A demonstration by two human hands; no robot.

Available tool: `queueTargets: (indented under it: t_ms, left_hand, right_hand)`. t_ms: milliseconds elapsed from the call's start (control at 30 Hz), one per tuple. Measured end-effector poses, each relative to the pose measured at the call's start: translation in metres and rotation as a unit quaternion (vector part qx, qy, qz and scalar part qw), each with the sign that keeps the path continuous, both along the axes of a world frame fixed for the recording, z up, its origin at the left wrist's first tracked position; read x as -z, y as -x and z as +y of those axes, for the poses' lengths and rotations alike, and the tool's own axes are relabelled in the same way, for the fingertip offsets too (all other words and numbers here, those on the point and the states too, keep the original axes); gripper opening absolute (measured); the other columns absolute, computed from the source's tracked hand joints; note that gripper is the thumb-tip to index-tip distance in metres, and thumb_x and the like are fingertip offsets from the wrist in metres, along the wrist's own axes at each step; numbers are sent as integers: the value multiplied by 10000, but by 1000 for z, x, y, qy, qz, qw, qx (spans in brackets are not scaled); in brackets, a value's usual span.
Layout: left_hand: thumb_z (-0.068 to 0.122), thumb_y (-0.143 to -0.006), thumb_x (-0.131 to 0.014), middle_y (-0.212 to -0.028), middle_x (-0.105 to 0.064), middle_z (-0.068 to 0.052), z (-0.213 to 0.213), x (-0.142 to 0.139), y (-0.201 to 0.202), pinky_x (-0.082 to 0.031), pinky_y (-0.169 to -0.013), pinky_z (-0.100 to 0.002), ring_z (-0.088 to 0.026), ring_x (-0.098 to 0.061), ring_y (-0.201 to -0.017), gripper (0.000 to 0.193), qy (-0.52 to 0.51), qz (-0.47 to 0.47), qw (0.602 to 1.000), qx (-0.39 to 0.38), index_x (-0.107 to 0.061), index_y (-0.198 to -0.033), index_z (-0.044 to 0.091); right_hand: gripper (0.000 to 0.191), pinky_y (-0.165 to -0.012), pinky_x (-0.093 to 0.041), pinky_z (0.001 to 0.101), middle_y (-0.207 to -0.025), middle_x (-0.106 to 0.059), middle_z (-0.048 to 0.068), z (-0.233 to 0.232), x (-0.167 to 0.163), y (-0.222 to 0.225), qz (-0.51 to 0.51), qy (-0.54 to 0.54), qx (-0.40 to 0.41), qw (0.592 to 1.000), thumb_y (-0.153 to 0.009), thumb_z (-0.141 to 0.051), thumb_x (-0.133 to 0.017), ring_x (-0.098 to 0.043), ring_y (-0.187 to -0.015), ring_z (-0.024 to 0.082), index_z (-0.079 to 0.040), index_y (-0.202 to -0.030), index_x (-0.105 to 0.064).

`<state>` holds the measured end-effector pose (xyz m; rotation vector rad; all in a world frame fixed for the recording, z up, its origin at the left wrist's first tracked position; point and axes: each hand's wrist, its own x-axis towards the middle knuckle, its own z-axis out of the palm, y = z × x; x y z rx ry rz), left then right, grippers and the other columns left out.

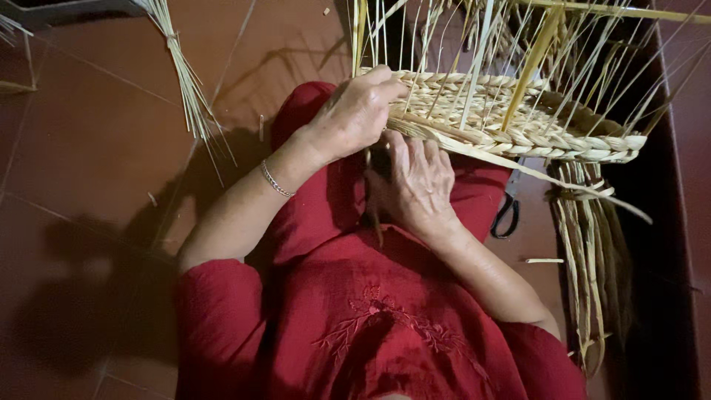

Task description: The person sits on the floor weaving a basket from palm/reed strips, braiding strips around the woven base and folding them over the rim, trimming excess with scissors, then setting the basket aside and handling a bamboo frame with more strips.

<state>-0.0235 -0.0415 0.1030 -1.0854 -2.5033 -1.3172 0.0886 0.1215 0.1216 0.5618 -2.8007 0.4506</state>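
Observation:
A half-woven straw basket [518, 122] rests on my lap, its braided rim facing me and many loose upright strands rising from it. My left hand [355, 111] curls over the near left corner of the rim and grips it. A thin bracelet sits on that wrist. My right hand [415, 185] lies just under the rim with its fingers pressed against the basket's underside and a flat straw strand [518, 163] that runs off to the right. I wear red clothing with embroidery.
Black-handled scissors [507, 215] lie on the tiled floor [96, 148] by my right knee. A bundle of loose straw [185, 81] lies at the upper left. More straw strips [589, 259] hang down at the right beside a dark edge.

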Motion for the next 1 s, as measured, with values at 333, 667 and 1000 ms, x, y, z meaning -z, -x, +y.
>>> queueTargets:
  t_ms: [333, 667, 1000]
  left_hand:
    - [-114, -954, -539, -1025, -619, -105, -7, 2, 0, -556, -755, -359, -230, -664, -887, 291, -40, -52, 997, 52, -684, -1178, 1]
    - [-61, -856, -666, -1191, -642, -120, -25, -5, 4, -541, -871, -351, -234, -635, -1004, 477, -60, -119, 976, 171, -639, -1324, 25]
    - [128, -798, -750, -1064, -531, -143, -4, -12, -7, -519, -847, -452, -276, -568, -1012, 393, 126, -208, 966, 89, -645, -1151, -9]
  right_hand:
    - [374, -763, -601, 420, -1054, -695, 184, 20, -23, 5, -119, 246, -68, 960, -910, 65, -657, -715, -906, 297, -26, -1266, -584]
    - [161, -601, -510, 354, -1047, -643, 164, 57, -64, 36, 127, -68, -154, 977, -940, 6, -706, -584, -846, 276, -48, -1087, -669]
    - [170, -636, -550, 378, -840, -749, 81, 89, -84, 99, -223, -155, -139, 952, -1011, -259, -705, -657, -665, 240, -122, -996, -805]
